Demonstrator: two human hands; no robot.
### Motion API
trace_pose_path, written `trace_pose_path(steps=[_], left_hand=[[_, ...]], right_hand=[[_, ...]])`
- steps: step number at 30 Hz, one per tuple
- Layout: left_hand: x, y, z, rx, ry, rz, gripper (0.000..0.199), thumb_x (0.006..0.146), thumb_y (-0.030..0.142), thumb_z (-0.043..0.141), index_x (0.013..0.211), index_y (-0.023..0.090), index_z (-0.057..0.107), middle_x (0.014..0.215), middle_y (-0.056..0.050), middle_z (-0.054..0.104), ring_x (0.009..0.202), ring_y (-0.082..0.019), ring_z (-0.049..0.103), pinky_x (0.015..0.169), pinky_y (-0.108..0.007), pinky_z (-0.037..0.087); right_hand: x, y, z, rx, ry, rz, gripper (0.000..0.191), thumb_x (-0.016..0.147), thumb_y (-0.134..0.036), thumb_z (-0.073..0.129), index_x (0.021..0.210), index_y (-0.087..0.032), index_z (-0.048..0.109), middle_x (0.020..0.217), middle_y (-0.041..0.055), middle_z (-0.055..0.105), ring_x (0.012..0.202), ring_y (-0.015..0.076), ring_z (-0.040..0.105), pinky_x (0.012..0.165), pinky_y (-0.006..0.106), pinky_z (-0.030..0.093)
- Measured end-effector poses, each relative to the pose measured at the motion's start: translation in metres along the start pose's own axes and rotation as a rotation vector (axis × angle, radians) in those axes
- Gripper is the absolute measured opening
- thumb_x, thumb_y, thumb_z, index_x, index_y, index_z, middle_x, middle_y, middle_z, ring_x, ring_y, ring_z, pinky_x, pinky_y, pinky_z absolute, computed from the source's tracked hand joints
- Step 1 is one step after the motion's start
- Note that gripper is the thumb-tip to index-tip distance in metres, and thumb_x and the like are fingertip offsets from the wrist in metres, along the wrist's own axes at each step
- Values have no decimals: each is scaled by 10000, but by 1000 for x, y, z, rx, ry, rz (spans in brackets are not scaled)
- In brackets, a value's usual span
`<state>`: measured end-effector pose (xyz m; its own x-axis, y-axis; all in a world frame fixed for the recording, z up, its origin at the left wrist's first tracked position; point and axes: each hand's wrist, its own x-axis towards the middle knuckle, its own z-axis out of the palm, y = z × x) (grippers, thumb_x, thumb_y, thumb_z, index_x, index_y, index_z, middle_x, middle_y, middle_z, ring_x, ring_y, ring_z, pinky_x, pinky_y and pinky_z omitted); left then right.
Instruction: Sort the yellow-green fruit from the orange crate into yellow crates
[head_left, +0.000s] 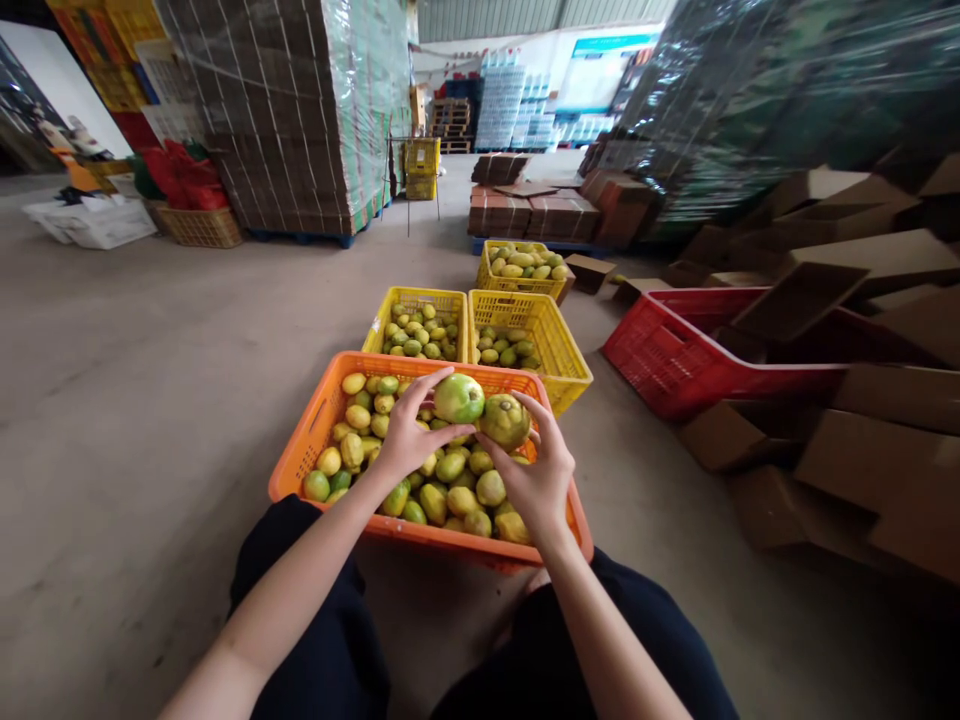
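Between thumb and fingers, my left hand (415,425) grips a smooth, light-green fruit (459,398). A duller yellow-green fruit (505,421), with its knobby end towards me, is in the grasp of my right hand (541,470). The two fruits are held side by side above an orange plastic crate (311,430). Inside it lie many oval green and yellow fruits (450,467), some slightly ribbed; their exact kind is unclear. My hands and forearms hide part of the load.
Beyond the orange crate stand two yellow crates (574,350) with similar fruit, and another filled yellow crate (520,284) farther back. To the right, a red crate (652,355) sits among loose cardboard boxes (877,440). A wrapped pallet stack (262,120) rises at back left.
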<state>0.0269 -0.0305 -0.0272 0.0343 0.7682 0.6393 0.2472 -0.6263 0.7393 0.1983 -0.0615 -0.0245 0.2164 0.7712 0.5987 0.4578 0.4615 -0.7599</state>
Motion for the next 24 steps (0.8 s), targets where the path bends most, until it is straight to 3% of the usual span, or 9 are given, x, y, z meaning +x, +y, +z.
trace_pose_path(steps=[7,10,14,19,24], left_hand=[[-1,5,-4,-36,-15,-82,667,728,410,817,1328,287,552,1280,-102,532,1045,-222,637,781,-315,599],[1,9,-9,107,-6,-5,631,741,394,810,1316,304,568,1235,-89,525,1117,-236,600,792,-306,588],[3,9,-15,286,-14,138,606,757,340,806,1317,318,574,1196,-69,529,1115,-226,597,916,-357,545],[3,6,-18,332,-45,218,557,802,293,768,1321,322,569,1213,-64,501,1018,-193,635,938,-371,535],[3,3,-19,345,-82,251,538,810,255,758,1312,317,575,1212,-59,502,1045,-193,631,936,-365,540]], right_hand=[[3,-2,5,-88,-22,-84,479,767,-290,740,1227,-262,608,1184,86,692,1097,290,642,955,487,521],[4,-2,7,-148,-13,-147,472,782,-257,707,1243,-280,609,1192,74,699,1105,295,631,978,503,501],[5,-2,8,-199,-26,-219,462,802,-205,659,1254,-288,620,1196,62,703,1119,302,604,1004,530,473],[5,0,9,-240,-40,-274,493,808,-151,619,1281,-291,624,1230,63,691,1136,300,577,1011,532,468],[5,2,9,-268,-34,-296,525,798,-117,595,1289,-301,625,1242,51,688,1143,299,565,1003,532,478]])
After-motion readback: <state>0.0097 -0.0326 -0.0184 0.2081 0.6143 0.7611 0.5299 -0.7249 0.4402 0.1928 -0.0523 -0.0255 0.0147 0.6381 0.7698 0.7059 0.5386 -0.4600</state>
